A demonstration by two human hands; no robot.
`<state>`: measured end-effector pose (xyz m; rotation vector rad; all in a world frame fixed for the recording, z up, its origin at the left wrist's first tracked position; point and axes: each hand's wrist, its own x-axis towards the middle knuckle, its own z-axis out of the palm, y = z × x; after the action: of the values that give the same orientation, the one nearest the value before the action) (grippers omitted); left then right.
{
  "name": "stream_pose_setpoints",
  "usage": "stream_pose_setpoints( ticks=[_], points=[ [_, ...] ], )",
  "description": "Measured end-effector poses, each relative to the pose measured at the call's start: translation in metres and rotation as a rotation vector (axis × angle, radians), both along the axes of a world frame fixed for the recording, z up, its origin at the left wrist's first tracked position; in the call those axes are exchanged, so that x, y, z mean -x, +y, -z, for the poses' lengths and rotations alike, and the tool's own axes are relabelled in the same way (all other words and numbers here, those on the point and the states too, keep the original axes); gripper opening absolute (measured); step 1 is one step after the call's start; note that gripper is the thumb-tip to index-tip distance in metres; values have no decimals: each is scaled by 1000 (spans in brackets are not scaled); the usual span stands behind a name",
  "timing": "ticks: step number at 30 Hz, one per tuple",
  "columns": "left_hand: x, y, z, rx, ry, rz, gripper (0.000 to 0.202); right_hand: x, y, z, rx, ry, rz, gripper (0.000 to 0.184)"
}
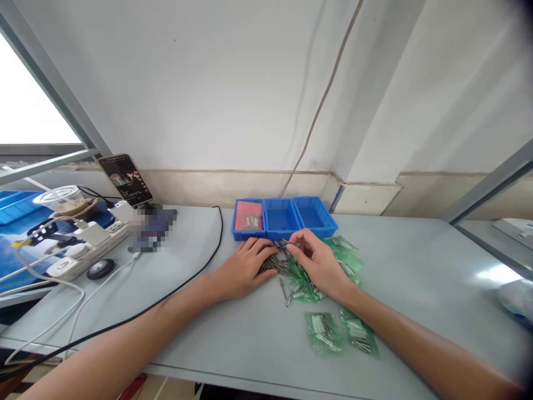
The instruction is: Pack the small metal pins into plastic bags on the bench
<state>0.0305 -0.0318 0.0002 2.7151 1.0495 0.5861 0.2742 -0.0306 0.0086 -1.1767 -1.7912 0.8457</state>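
My left hand [245, 268] lies palm down on the grey table [416, 289], its fingers spread over a pile of small dark metal pins [275, 262]. My right hand [318, 261] is just right of the pile, with its fingers pinched on one of the pins. Several green plastic bags of pins [322, 330] lie around and under my right wrist. Two loose pins [284, 291] rest on the table below the pile. Three joined blue bins [283, 218] stand just behind my hands; the left one holds a red bag.
A black cable [195, 272] curves across the table's left half. At far left sit a white power strip [89, 247] with chargers, a phone [125, 179] propped up, and a plastic cup [62, 200]. The wall rises right behind the bins.
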Motion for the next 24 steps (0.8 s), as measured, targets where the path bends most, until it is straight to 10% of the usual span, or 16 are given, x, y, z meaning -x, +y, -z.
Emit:
stream_pose_setpoints(
  ticks=[24],
  points=[
    [1, 0, 0, 5, 0, 4, 42, 1, -2, -4, -7, -90, -69, 21]
  ],
)
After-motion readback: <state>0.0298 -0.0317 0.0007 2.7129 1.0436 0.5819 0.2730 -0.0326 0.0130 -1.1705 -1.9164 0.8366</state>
